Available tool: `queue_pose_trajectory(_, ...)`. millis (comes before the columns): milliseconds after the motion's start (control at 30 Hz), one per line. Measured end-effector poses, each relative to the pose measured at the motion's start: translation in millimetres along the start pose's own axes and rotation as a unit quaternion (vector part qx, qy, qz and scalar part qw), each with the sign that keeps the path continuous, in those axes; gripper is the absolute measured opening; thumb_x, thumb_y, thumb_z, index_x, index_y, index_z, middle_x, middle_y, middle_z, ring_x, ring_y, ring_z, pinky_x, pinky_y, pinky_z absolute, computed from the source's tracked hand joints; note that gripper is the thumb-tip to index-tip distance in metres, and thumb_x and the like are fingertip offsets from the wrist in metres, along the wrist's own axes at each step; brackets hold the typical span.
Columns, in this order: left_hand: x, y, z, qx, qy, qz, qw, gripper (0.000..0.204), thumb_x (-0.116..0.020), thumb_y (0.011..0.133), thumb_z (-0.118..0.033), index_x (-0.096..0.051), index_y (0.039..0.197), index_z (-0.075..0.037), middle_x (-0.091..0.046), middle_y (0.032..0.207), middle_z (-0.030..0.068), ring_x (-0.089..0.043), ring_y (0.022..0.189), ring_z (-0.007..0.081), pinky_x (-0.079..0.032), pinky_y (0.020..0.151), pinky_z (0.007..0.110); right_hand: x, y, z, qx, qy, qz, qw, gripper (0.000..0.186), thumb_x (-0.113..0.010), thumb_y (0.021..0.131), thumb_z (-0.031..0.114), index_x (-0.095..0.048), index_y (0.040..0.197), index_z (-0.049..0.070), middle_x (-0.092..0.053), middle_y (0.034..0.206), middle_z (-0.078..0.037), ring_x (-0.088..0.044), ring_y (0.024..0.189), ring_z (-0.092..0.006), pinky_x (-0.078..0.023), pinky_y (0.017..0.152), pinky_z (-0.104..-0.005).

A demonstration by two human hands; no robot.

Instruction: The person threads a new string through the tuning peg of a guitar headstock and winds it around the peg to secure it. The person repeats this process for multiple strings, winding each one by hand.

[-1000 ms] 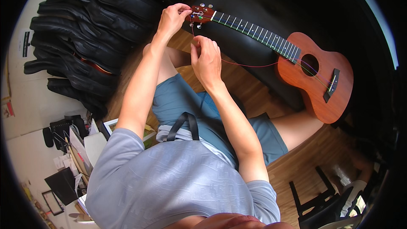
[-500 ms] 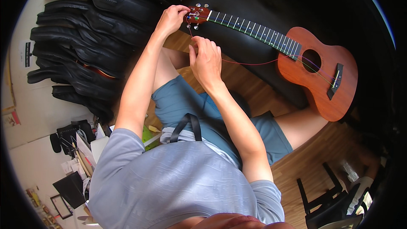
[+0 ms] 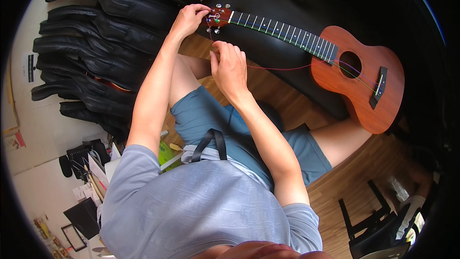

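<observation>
A brown ukulele (image 3: 330,79) lies across a black padded surface, its headstock (image 3: 214,16) toward my left hand. My left hand (image 3: 188,19) is closed in a pinch at the tip of the headstock, by the tuning pegs; what its fingertips hold is too small to make out. Below the headstock, my right hand (image 3: 231,68) pinches a red string (image 3: 280,69). From there the string runs up to the headstock on one side and slack, off the fretboard, to the body on the other. A green string (image 3: 268,32) lies along the neck.
Several black instrument cases (image 3: 91,43) stand in a row at the left. A black padded seat (image 3: 282,5) bears the ukulele. At lower right is a black chair or stand (image 3: 371,220) with a person's arm near it. Papers and a desk (image 3: 93,177) are at lower left.
The view has shifted slightly, so the headstock and hands sit a little further left. Both hands keep their places by the headstock, and the red string is still in my right hand.
</observation>
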State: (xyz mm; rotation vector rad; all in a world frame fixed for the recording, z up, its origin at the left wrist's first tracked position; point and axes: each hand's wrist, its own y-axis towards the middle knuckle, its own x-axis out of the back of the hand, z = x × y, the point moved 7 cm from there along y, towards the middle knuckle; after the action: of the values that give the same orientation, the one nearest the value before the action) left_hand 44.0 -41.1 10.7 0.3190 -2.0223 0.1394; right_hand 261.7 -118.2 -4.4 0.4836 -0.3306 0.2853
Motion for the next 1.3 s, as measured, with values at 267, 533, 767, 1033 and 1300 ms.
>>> queue_pose_trajectory(267, 6.0, -2.7, -9.4, -0.045, 0.008, -0.031, 0.998, 0.024, -0.066, 0.099, -0.019, -0.076, 0.112, -0.002, -0.076, 0.106, 0.0154, -0.074, 0.100, 0.0277, -0.055, 0.091, 0.036, -0.5, -0.2, -1.2, 0.004, 0.000, -0.010, 1.000, 0.019, -0.071, 0.089, 0.008, -0.062, 0.107, 0.007, -0.065, 0.096, -0.008, -0.060, 0.090, -0.0268, -0.044, 0.080, -0.0407)
queue_pose_trajectory(533, 8.8, -13.3, -25.6, -0.140, 0.028, -0.115, 0.983, 0.013, -0.069, 0.094, -0.007, -0.077, 0.104, -0.001, -0.076, 0.102, 0.0141, -0.075, 0.092, 0.0288, -0.058, 0.082, 0.033, 0.6, -0.9, -5.3, 0.011, -0.001, -0.029, 1.000, 0.017, -0.072, 0.089, 0.006, -0.061, 0.102, 0.007, -0.065, 0.091, -0.007, -0.061, 0.086, -0.0275, -0.044, 0.076, -0.0415)
queue_pose_trajectory(767, 10.8, -16.7, -28.2, -0.177, 0.044, -0.129, 0.975, 0.013, -0.071, 0.093, -0.007, -0.077, 0.102, -0.001, -0.076, 0.100, 0.0138, -0.075, 0.092, 0.0286, -0.058, 0.082, 0.033, -0.1, -0.9, -8.1, 0.005, 0.001, -0.023, 1.000, 0.017, -0.072, 0.089, 0.006, -0.060, 0.102, 0.007, -0.065, 0.092, -0.008, -0.061, 0.087, -0.0281, -0.045, 0.077, -0.0416)
queue_pose_trajectory(1033, 4.9, -19.7, -6.2, -0.004, -0.054, -0.063, 0.997, 0.020, -0.072, 0.097, -0.014, -0.075, 0.111, 0.000, -0.078, 0.100, 0.0101, -0.075, 0.089, 0.0171, -0.058, 0.081, 0.030, 0.2, 0.1, -11.0, -0.005, 0.026, -0.029, 0.999, 0.016, -0.071, 0.089, 0.009, -0.060, 0.100, 0.007, -0.064, 0.091, -0.009, -0.060, 0.087, -0.0286, -0.045, 0.077, -0.0423)
queue_pose_trajectory(1300, -9.4, -38.9, 24.4, 0.148, -0.394, 0.027, 0.907, 0.029, -0.070, 0.100, -0.017, -0.070, 0.123, 0.001, -0.074, 0.109, 0.0085, -0.071, 0.100, 0.0155, -0.058, 0.092, 0.030, -0.5, 0.1, -10.5, -0.014, 0.040, -0.033, 0.999, 0.022, -0.073, 0.089, 0.008, -0.061, 0.109, 0.005, -0.066, 0.088, -0.008, -0.063, 0.085, -0.0295, -0.049, 0.080, -0.0425)
